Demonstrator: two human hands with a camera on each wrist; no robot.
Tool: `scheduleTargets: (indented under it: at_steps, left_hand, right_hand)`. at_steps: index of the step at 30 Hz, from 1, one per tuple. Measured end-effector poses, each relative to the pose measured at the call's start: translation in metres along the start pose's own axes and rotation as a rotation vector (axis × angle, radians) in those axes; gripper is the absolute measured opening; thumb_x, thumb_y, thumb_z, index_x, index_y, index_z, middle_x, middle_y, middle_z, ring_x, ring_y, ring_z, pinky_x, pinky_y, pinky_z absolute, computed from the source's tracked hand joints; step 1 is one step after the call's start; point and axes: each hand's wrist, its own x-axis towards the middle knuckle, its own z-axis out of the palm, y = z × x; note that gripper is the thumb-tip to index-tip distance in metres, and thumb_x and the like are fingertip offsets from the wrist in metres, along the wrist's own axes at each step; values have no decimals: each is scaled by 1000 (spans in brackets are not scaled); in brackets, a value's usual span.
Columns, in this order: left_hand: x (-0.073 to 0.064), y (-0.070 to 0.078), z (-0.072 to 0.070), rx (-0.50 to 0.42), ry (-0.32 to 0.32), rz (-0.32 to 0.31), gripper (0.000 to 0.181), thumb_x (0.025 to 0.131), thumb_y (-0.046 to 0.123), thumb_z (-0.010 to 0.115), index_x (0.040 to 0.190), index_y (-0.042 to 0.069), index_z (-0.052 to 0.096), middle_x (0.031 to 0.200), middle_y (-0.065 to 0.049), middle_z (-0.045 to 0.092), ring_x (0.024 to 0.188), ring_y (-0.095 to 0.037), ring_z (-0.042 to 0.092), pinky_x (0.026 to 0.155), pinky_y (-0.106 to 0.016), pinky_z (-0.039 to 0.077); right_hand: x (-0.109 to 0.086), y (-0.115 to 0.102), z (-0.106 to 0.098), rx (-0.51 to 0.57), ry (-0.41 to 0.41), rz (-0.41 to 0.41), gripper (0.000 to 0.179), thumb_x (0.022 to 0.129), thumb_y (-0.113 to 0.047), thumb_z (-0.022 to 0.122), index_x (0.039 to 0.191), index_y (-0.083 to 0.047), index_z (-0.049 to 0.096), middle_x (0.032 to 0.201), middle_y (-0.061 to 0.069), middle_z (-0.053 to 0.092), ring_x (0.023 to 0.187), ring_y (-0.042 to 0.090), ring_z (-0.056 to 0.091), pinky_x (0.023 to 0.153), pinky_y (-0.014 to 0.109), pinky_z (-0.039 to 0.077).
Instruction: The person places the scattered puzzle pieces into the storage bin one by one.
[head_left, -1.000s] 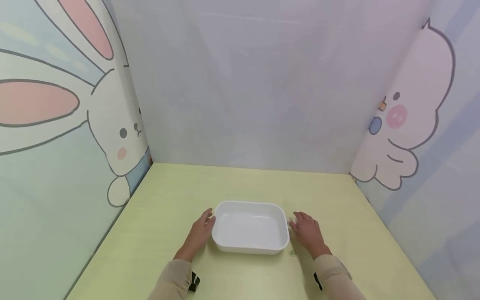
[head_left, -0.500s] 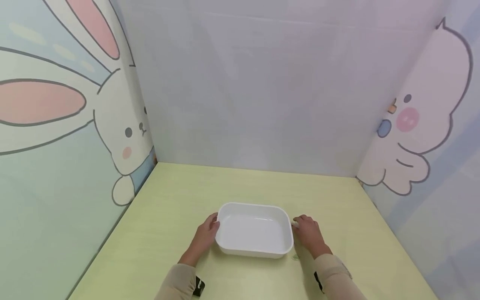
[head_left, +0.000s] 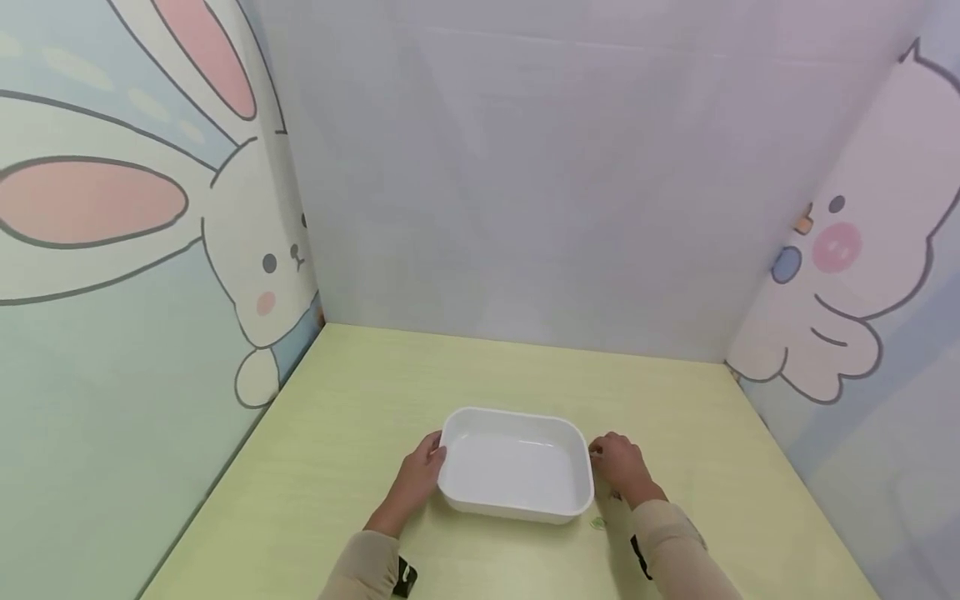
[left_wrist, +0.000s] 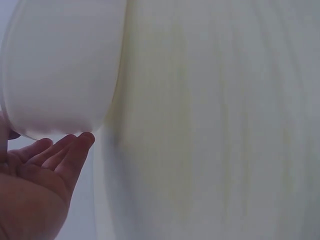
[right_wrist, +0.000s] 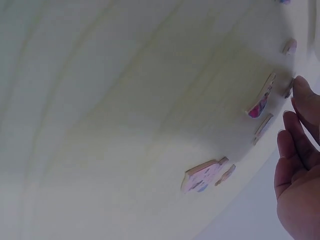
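A white rectangular dish (head_left: 516,467) with rounded corners sits before me on the table, nothing visible inside it. My left hand (head_left: 417,479) holds its left end, thumb at the rim and fingers against the outer wall, as the left wrist view also shows. My right hand (head_left: 624,467) is low beside the dish's right end, fingers bent. In the right wrist view its thumb and fingertips pinch a small flat puzzle piece (right_wrist: 289,89), partly hidden. Close by lie more printed wooden pieces: a pinkish piece (right_wrist: 202,177) and a narrow piece with a magenta end (right_wrist: 260,100).
The table (head_left: 360,367) is pale yellow-green wood. A grey back wall (head_left: 510,183) and two side walls with cartoon animals enclose it. A small greenish piece (head_left: 597,523) lies near the dish's front right corner.
My left thumb and fingers have come onto the dish's left end. My right fingers have drawn together beside the dish. The whole scene shifts slightly rightward in the head view.
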Motion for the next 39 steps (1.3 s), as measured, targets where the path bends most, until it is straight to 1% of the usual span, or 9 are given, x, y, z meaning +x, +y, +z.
scheduleTargets:
  at_steps: [5,10,16,21,24,32,36,39]
  left_hand:
    - [0,2,-1,10,-20,-15,42,104,21,45,139,-2,47,135,-23,53,122,-42,51,102,-56,39]
    - [0,4,-1,22,-21,-30,42,103,20,46,138,-3,48,134,-23,54,123,-43,49,102,-58,38]
    - [1,2,-1,26,-20,-35,40,103,19,46,137,-3,49,132,-23,55,122,-44,50,101,-59,38]
    - [0,2,-1,26,-26,-27,40,103,19,46,137,-2,49,132,-23,56,122,-44,50,101,-59,39]
    - [0,2,-2,29,-28,-20,40,103,19,46,136,-2,49,132,-23,55,122,-44,50,101,-59,39]
    - [1,5,-3,37,-28,-31,40,103,19,45,137,-2,49,133,-23,55,123,-44,49,101,-59,38]
    - [1,6,-4,32,-31,-29,40,103,19,45,137,-3,49,133,-24,55,123,-44,49,101,-59,39]
    - [1,5,-4,32,-30,-26,40,103,18,45,136,-3,49,133,-24,54,123,-44,49,101,-58,39]
  right_hand:
    - [0,0,1,-12,-16,9,10,87,-9,71,96,-6,73,88,7,61,88,33,60,82,55,48]
    - [1,0,2,13,-37,27,9,87,-6,71,96,-5,72,88,8,60,88,33,60,84,56,47]
    - [3,4,5,35,-44,43,5,87,-9,71,91,-6,69,87,5,61,86,29,60,82,53,49]
    - [2,8,6,128,-39,47,8,86,-6,71,86,-5,63,84,4,61,82,24,60,76,45,53]
    - [0,8,5,177,-33,52,7,86,-5,71,86,-5,63,83,4,61,82,23,60,75,43,53]
    - [-1,12,-2,260,-9,86,6,87,-10,71,84,-7,67,79,0,61,76,18,58,70,39,52]
    - [-1,12,-8,294,17,90,5,87,-8,71,85,-5,68,79,-1,62,75,18,57,67,37,52]
    - [-1,10,-13,327,26,90,5,88,-8,70,86,-4,67,79,0,61,73,17,57,63,35,51]
